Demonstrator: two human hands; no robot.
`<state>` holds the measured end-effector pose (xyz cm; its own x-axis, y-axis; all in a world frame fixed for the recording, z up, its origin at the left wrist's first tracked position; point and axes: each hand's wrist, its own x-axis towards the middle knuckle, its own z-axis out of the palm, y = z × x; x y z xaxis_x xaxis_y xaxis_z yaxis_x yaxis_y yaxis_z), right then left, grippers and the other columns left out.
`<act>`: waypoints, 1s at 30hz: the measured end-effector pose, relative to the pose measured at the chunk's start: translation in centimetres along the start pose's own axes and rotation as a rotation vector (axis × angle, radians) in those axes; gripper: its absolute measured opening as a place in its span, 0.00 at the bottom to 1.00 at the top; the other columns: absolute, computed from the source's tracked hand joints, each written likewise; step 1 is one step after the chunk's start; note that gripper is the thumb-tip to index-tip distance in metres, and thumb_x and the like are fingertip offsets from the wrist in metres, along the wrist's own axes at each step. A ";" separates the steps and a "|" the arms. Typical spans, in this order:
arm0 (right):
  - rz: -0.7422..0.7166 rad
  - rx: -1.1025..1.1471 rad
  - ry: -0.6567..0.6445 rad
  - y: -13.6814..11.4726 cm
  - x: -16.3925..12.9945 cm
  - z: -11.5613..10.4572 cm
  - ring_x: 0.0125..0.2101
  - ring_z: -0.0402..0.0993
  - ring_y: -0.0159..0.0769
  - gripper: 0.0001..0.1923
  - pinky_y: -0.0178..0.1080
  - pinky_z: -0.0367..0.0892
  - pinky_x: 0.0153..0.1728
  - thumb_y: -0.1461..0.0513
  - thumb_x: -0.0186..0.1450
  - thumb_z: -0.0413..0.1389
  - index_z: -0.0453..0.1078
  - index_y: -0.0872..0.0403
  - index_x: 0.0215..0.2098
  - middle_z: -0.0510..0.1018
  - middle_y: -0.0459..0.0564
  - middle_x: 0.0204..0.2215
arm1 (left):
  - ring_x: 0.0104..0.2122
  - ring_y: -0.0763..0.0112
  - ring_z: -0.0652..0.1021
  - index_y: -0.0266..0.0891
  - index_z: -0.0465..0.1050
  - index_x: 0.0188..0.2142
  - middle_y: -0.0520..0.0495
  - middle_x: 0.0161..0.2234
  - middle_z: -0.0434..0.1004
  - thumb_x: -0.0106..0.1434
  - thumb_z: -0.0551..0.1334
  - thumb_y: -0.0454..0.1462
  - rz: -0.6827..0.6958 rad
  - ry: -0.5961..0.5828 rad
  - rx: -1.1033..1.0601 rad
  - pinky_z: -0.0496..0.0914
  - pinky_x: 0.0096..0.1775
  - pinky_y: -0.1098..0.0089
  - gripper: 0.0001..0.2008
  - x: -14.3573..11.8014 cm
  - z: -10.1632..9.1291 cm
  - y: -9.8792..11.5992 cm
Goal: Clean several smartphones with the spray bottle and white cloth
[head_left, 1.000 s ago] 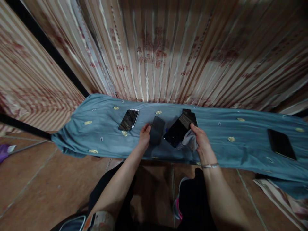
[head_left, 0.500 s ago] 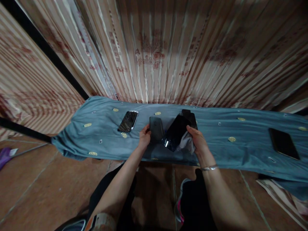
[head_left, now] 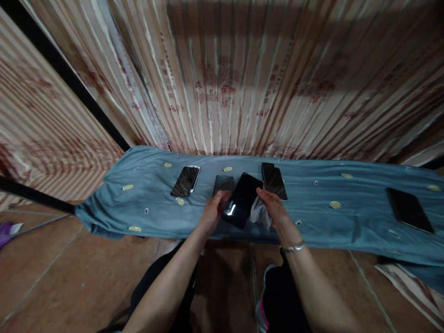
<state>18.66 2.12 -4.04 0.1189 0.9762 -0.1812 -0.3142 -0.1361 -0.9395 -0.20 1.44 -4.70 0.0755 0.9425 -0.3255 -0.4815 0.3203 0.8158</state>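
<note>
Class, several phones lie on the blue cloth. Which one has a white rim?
The phone farthest left. Its edge is white or silver; the others, including the one held between both hands, look all dark.

Both forearms were bare, with no sleeves showing, running up from the lower middle of the frame. A thin silver bangle [head_left: 293,248] circled the right wrist. Dark trousers [head_left: 280,296] covered the legs at the bottom, and a shoe with pink trim [head_left: 261,311] showed between them.
</note>
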 end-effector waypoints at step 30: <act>-0.090 0.134 -0.098 -3.2 -2.9 3.8 0.23 0.73 0.29 0.17 0.31 0.68 0.23 0.59 0.50 0.65 0.80 0.51 0.39 0.85 0.49 0.39 | 0.32 0.56 0.84 0.29 0.76 0.51 0.31 0.39 0.84 0.72 0.41 0.54 -0.418 -0.161 -0.151 0.77 0.33 0.60 0.35 -4.2 1.7 -1.3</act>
<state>15.71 0.39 0.56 0.0619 0.9961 -0.0631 -0.4295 -0.0305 -0.9025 1.56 -2.73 -3.60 0.4180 0.7425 -0.5234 -0.5015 0.6691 0.5485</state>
